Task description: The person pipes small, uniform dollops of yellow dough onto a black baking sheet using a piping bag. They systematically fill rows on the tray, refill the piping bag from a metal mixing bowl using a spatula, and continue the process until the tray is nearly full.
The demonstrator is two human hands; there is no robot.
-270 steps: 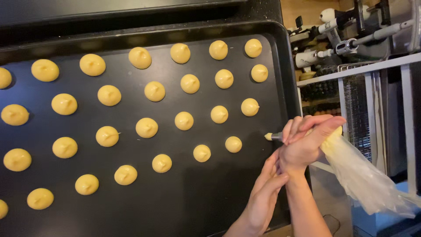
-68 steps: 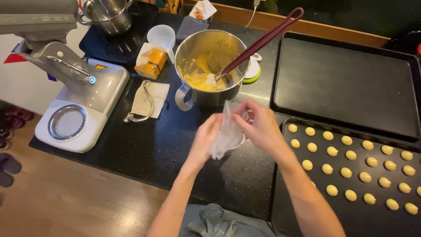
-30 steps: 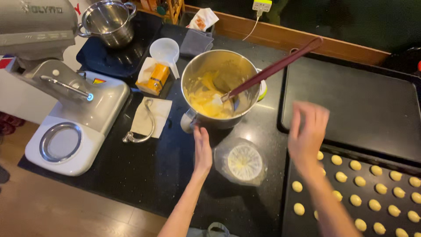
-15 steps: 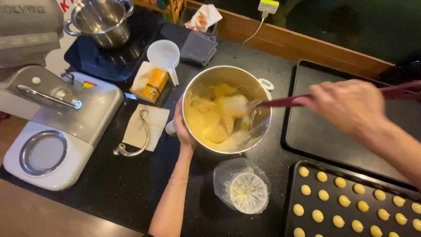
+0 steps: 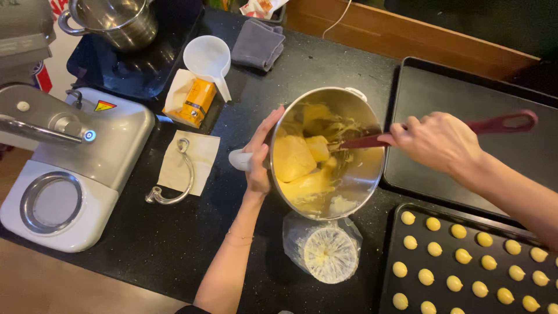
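Tilting the steel mixing bowl (image 5: 354, 174) toward the camera: left hand (image 5: 258, 157) is clamped on its near-left rim, thumb side up, fingers wrapped at the white handle (image 5: 238, 160). Right hand (image 5: 436, 142) is closed around the dark red spatula (image 5: 500, 124) mid-shaft; the blade end sits inside the bowl, in contact with the yellow dough (image 5: 296, 163). Dough is lumped on the bowl's left and lower wall, smears further up.

Bowl sits on the black countertop (image 5: 145, 250), just beside an empty dark baking tray (image 5: 465, 99) on the right. Directly below the bowl: a clear piping bag (image 5: 322, 250) standing open, mouth up, touching or nearly touching the bowl, can't tell which. Bottom right: second tray (image 5: 395, 291) with rows of piped yellow dough mounds (image 5: 459, 256).

Left side: white stand mixer (image 5: 70, 174), head raised, no bowl on it. Dough hook (image 5: 174, 174) lies on a paper sheet (image 5: 203, 151) next to it. Further back: orange box (image 5: 195, 102), white measuring cup (image 5: 206, 58), grey cloth (image 5: 258, 43), steel pot (image 5: 116, 20) on a dark scale or hob.
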